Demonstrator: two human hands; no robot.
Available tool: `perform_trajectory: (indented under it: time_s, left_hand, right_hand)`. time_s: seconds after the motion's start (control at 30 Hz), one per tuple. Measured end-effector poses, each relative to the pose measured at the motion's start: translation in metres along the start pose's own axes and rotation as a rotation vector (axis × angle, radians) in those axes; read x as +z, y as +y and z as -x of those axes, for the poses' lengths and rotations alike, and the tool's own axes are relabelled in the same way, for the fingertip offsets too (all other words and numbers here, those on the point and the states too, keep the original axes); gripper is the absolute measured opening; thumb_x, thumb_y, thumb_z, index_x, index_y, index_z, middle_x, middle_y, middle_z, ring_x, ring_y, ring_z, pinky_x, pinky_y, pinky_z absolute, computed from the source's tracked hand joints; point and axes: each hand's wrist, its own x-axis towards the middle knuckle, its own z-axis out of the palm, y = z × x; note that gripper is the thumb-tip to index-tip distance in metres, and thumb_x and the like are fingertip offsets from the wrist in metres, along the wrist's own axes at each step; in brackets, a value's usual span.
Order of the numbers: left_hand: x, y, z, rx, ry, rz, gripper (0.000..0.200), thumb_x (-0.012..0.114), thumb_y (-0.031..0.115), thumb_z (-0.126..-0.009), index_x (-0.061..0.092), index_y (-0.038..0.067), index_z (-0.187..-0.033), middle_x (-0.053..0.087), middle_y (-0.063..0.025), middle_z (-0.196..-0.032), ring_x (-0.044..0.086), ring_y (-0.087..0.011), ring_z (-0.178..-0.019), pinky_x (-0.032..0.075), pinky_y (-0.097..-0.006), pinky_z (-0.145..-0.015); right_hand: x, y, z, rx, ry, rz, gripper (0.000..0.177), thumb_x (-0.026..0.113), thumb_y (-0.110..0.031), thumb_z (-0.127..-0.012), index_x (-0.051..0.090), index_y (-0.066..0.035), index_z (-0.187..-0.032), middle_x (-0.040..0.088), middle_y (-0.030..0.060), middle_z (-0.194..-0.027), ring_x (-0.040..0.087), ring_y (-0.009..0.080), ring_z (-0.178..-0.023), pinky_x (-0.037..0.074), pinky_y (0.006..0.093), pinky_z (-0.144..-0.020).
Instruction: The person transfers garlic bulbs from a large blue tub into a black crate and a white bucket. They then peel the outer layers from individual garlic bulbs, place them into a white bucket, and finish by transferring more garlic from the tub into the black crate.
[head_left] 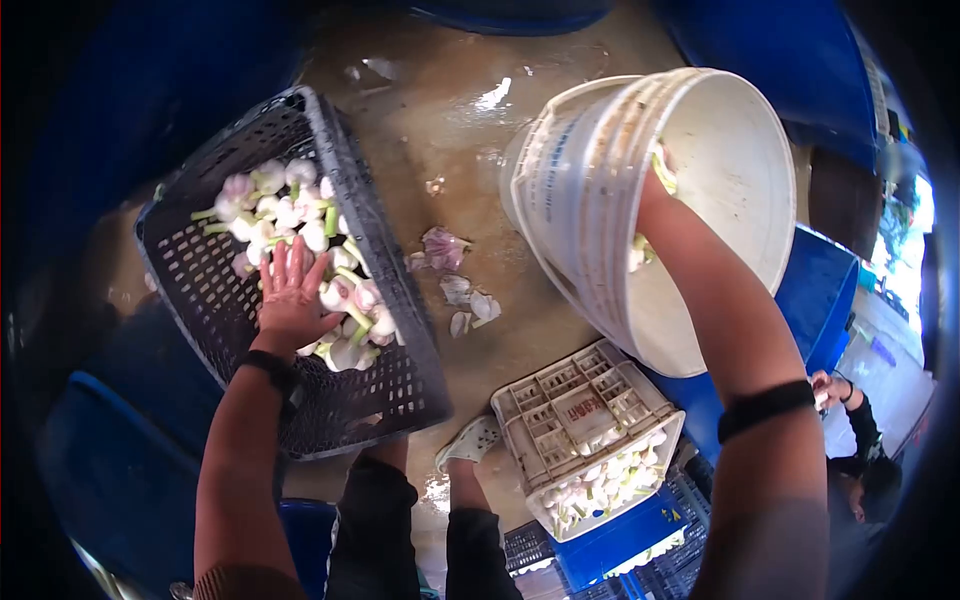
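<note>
My left hand (290,295) lies with fingers spread on a pile of garlic bulbs (285,210) in a black plastic crate (330,150). The bulbs are white and pinkish, with short green stems. On the other side, my right forearm (710,280) reaches into a tilted white bucket (735,180). The bucket's wall hides my right hand, so its fingers and anything in them cannot be made out. Some garlic with green stems (664,172) shows beside the wrist inside the bucket.
Garlic skins (470,300) and a loose purplish bulb (443,248) lie on the wet brown floor (440,120). A pale crate (540,400) holds more garlic near my foot. Blue tubs (780,60) stand around. Another person's hand (832,388) shows at the right.
</note>
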Motion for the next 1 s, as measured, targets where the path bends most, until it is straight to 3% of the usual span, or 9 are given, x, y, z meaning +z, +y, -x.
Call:
perform_trajectory:
  time_s: [0.2,0.33,0.37,0.43,0.57,0.63,0.7,0.87,1.0]
  left_hand:
    - [0.019,-0.015,0.044,-0.149,0.508,0.378,0.072,0.072,0.021,-0.064,0.043,0.012,-0.129,0.02,-0.0271,-0.141,0.021,-0.0444,-0.13,0.022,-0.0497,-0.104]
    - [0.019,0.0,0.099,-0.229,0.585,0.479,0.065,0.071,0.015,-0.065,0.045,0.004,-0.123,0.031,-0.0256,-0.135,0.029,-0.0425,-0.125,0.027,-0.048,-0.102]
    - [0.021,0.006,0.114,-0.223,0.55,0.538,0.063,0.071,0.015,-0.064,0.046,0.004,-0.121,0.033,-0.025,-0.133,0.031,-0.0421,-0.124,0.028,-0.0474,-0.102]
    - [0.027,0.022,0.139,-0.195,0.479,0.628,0.058,0.071,0.017,-0.064,0.05,0.003,-0.116,0.041,-0.0223,-0.126,0.039,-0.0403,-0.116,0.033,-0.0458,-0.097]
    - [0.046,0.058,0.174,-0.026,-0.003,0.799,0.046,0.069,0.031,-0.069,0.058,0.004,-0.105,0.057,-0.0159,-0.099,0.053,-0.0339,-0.093,0.042,-0.0407,-0.084]
    - [0.046,0.074,0.178,0.021,-0.026,0.598,0.042,0.07,0.029,-0.067,0.057,0.008,-0.101,0.052,-0.0128,-0.097,0.049,-0.0311,-0.095,0.041,-0.0404,-0.081]
    - [0.049,0.08,0.173,-0.012,-0.035,0.559,0.041,0.071,0.028,-0.066,0.057,0.009,-0.099,0.05,-0.0117,-0.096,0.048,-0.0299,-0.096,0.041,-0.04,-0.08]
    - [0.067,0.079,0.171,-0.012,0.058,0.542,0.04,0.073,0.023,-0.059,0.055,0.01,-0.093,0.049,-0.0091,-0.09,0.05,-0.0272,-0.092,0.041,-0.038,-0.078]
    - [0.069,0.076,0.171,0.0,-0.036,0.589,0.038,0.072,0.022,-0.062,0.054,0.008,-0.092,0.051,-0.0085,-0.094,0.052,-0.026,-0.095,0.044,-0.0376,-0.081]
  right_hand:
    - [-0.032,-0.004,0.022,0.333,-0.306,-0.58,0.068,0.062,-0.012,-0.075,0.033,-0.015,-0.136,0.06,0.0084,-0.095,0.057,0.0184,-0.077,0.048,0.0287,-0.061]
    - [-0.078,-0.009,0.049,0.648,-0.67,-0.987,0.074,0.061,-0.012,-0.076,0.025,-0.015,-0.141,0.06,0.0069,-0.09,0.056,0.0144,-0.07,0.046,0.0256,-0.055]
    - [-0.097,-0.009,0.067,0.994,-0.446,-1.136,0.079,0.058,-0.015,-0.079,0.013,-0.012,-0.143,0.058,0.0048,-0.085,0.05,0.0097,-0.06,0.04,0.021,-0.047]
    - [-0.161,-0.034,0.072,1.058,0.071,-1.115,0.078,0.061,-0.02,-0.077,0.019,-0.009,-0.142,0.059,0.0058,-0.089,0.049,0.0095,-0.062,0.041,0.0216,-0.05]
    - [-0.249,-0.127,0.066,0.657,0.411,-1.262,0.08,0.072,-0.031,-0.072,0.031,-0.004,-0.135,0.053,0.0127,-0.111,0.054,0.0208,-0.101,0.046,0.0315,-0.086]
    - [-0.234,-0.194,0.038,0.398,0.408,-1.555,0.068,0.077,-0.015,-0.064,0.044,-0.004,-0.122,0.054,0.0151,-0.112,0.052,0.0238,-0.107,0.046,0.0358,-0.087]
    - [-0.218,-0.243,-0.018,-0.002,0.359,-1.184,0.05,0.074,-0.008,-0.062,0.055,-0.006,-0.109,0.055,0.015,-0.108,0.055,0.0298,-0.103,0.046,0.038,-0.083]
    - [-0.12,-0.358,-0.115,0.011,-0.107,-0.864,0.05,0.068,-0.021,-0.073,0.05,-0.012,-0.119,0.048,0.0135,-0.124,0.041,0.0303,-0.12,0.03,0.0408,-0.102]
    - [-0.024,-0.406,-0.139,0.091,0.032,-0.504,0.067,0.06,-0.034,-0.08,0.029,-0.016,-0.137,0.017,0.0192,-0.145,0.015,0.0392,-0.133,0.006,0.0511,-0.109]
